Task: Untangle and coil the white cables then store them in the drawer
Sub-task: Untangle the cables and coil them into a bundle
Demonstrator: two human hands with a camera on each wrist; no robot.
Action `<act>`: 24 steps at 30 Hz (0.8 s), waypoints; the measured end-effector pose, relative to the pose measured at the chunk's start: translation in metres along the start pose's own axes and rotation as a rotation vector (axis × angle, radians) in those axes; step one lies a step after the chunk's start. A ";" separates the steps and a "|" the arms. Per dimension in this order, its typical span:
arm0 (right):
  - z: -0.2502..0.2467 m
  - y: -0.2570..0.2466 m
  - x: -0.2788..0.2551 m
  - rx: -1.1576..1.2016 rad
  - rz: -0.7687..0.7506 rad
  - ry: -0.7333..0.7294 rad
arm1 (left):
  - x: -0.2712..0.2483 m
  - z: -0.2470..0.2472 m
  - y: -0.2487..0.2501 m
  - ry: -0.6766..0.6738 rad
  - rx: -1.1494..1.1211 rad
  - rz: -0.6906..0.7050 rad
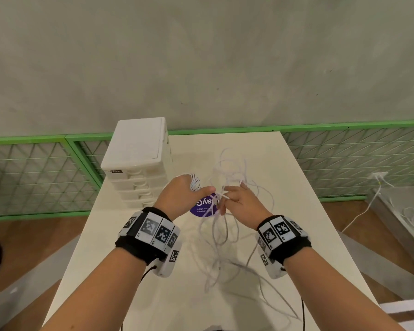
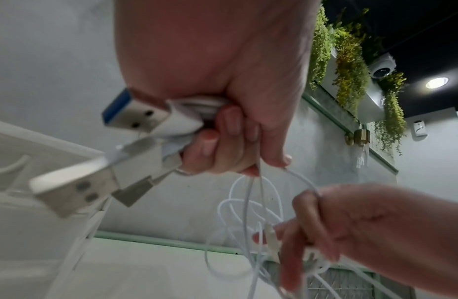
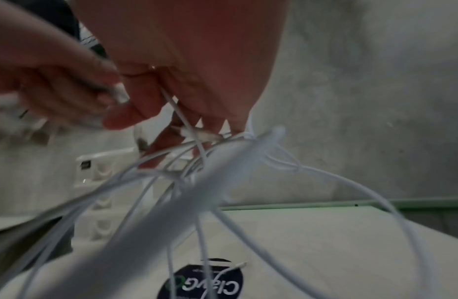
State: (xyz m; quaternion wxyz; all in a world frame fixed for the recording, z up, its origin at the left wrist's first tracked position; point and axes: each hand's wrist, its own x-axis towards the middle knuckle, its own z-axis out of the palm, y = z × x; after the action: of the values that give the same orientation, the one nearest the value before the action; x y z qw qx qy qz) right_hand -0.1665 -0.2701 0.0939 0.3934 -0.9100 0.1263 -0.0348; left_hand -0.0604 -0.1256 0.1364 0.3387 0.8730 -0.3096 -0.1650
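Note:
Several thin white cables (image 1: 227, 225) hang in a loose tangle between my two raised hands and trail onto the white table (image 1: 304, 235). My left hand (image 1: 182, 197) grips a coiled bundle of cable (image 1: 194, 181); its USB plugs (image 2: 77, 186) stick out of the fist in the left wrist view. My right hand (image 1: 237, 201) holds a knot of strands (image 3: 194, 153) looped through its curled fingers (image 2: 307, 218), just right of the left thumb. A white drawer unit (image 1: 136, 161) stands at the table's back left, its drawers pushed in.
A round purple sticker (image 1: 202, 206) lies on the table under the hands. A green mesh fence (image 1: 34, 173) runs behind the table. At the far right, another white cable (image 1: 368, 206) runs from a wall socket down to the floor.

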 end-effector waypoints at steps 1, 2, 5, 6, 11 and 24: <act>-0.002 -0.003 -0.001 0.143 0.020 0.004 | 0.002 0.001 -0.003 -0.019 0.003 -0.008; -0.005 -0.006 -0.003 0.279 0.029 0.008 | 0.003 0.003 -0.006 -0.041 0.003 -0.013; -0.009 -0.013 -0.003 0.407 0.017 0.047 | 0.006 0.007 -0.013 -0.065 0.022 -0.019; -0.008 -0.012 -0.002 0.391 -0.004 0.064 | 0.007 0.008 -0.014 -0.054 0.037 -0.020; 0.001 0.000 0.001 0.231 0.013 0.107 | 0.004 0.001 -0.011 0.160 0.041 0.017; -0.002 0.005 0.003 -0.385 0.303 -0.174 | 0.002 -0.020 0.008 0.219 0.136 0.181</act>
State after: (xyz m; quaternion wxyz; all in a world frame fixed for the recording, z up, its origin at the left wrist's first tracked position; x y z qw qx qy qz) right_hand -0.1650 -0.2748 0.0916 0.2232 -0.9383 0.2313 0.1274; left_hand -0.0522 -0.1217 0.1559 0.3241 0.8752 -0.3589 -0.0163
